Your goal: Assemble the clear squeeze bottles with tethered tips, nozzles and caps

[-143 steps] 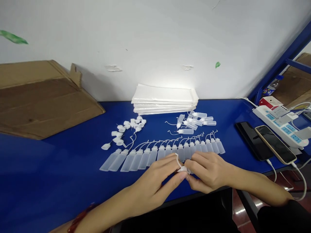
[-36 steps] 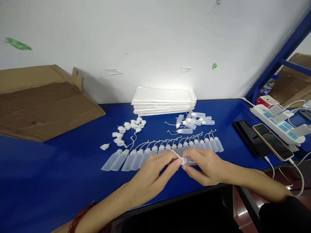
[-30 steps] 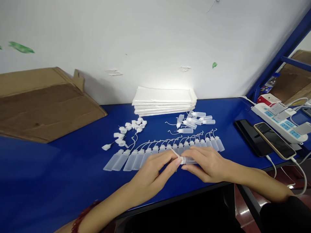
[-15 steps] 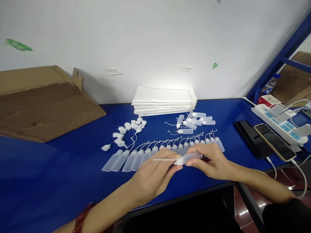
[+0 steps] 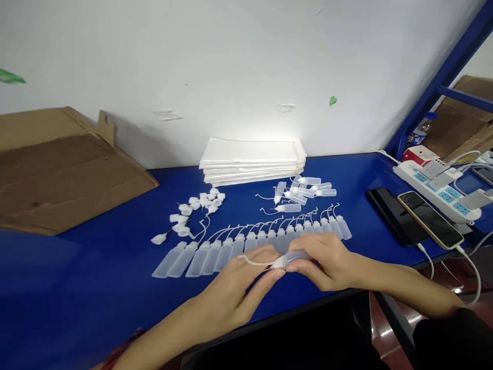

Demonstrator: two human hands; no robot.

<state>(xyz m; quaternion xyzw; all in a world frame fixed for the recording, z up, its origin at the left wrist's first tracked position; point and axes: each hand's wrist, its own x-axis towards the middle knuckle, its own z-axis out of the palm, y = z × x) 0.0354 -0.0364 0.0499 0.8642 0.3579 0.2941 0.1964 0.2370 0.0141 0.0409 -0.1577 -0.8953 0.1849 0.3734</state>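
Observation:
A small translucent plastic squeeze bottle lies sideways between my two hands above the front of the table. My right hand is closed round the bottle's body. My left hand pinches the white needle-tip cap at its neck, and a thin white strap curls out to the left over the fingers. Just behind my hands, several similar bottles are lined up in a row, their straps pointing away from me. Loose white caps with needles are scattered behind the row's left end.
More small capped bottles lie in a pile beyond the row. White flat packages are stacked against the wall. Cardboard leans at the left. Two phones with cables and a power strip occupy the right side.
The camera view has shifted slightly. Both hands still hold the bottle and cap; the left fingers have turned round the cap, and the strap now bends instead of pointing straight left.

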